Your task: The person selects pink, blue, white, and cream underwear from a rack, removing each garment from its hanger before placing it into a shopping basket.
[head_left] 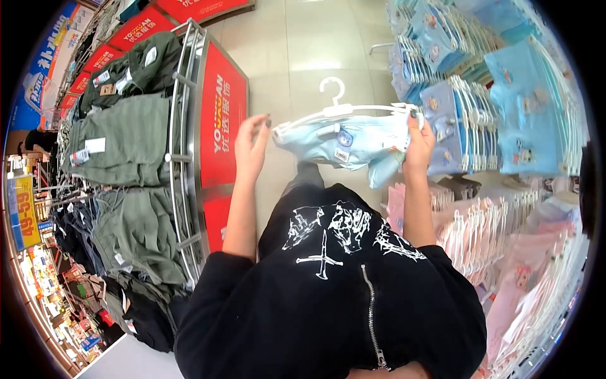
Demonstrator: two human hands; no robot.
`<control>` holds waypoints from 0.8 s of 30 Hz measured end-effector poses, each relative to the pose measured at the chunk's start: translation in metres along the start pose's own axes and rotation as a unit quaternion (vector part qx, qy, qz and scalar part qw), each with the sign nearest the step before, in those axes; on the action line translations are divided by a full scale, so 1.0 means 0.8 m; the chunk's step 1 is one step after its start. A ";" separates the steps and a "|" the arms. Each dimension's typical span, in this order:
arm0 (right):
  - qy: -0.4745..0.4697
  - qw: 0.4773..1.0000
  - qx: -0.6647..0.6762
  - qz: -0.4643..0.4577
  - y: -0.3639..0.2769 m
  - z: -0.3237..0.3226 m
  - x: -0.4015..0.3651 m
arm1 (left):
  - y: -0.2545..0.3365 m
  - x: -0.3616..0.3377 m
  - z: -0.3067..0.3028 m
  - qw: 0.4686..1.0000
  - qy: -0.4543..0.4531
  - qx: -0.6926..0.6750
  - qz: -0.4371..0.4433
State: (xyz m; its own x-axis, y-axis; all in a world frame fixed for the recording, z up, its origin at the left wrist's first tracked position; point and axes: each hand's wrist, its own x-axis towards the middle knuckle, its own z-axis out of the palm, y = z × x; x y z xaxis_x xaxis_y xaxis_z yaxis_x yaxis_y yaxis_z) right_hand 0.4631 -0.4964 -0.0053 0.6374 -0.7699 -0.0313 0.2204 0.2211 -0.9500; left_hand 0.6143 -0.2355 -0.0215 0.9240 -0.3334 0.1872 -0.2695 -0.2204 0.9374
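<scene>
A light blue garment point(344, 142) with a small tag hangs from a white plastic hanger point(334, 108), held out in front of the body over the aisle. My right hand point(418, 140) grips the hanger's right end together with the cloth, thumb on top. At the other end, my left hand point(254, 142) is beside the clip, its fingers curled and apart; a small gap seems to lie between fingertips and clip, with nothing visible in the hand. The hanger's hook points away from me.
On the left, a metal rack point(180, 158) holds green trousers point(120, 142) above red sign panels point(221, 114). Blue garments point(527, 107) on white hangers line the right side, with pink garments point(517, 271) nearer. Pale floor tiles point(309, 38) run between.
</scene>
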 end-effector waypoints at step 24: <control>0.039 0.998 -0.010 0.058 0.073 0.122 0.294 | -0.057 0.377 0.083 0.931 0.100 -0.348 -0.048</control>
State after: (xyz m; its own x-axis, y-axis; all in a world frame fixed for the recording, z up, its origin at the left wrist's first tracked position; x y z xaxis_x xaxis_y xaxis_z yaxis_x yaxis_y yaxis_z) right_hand 0.6979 -0.6063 -0.0378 0.5990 -0.7836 -0.1650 0.1324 0.3001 -0.9447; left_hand 0.8872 -0.3869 -0.0273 0.9854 -0.1510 0.0787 -0.0063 0.4297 0.9029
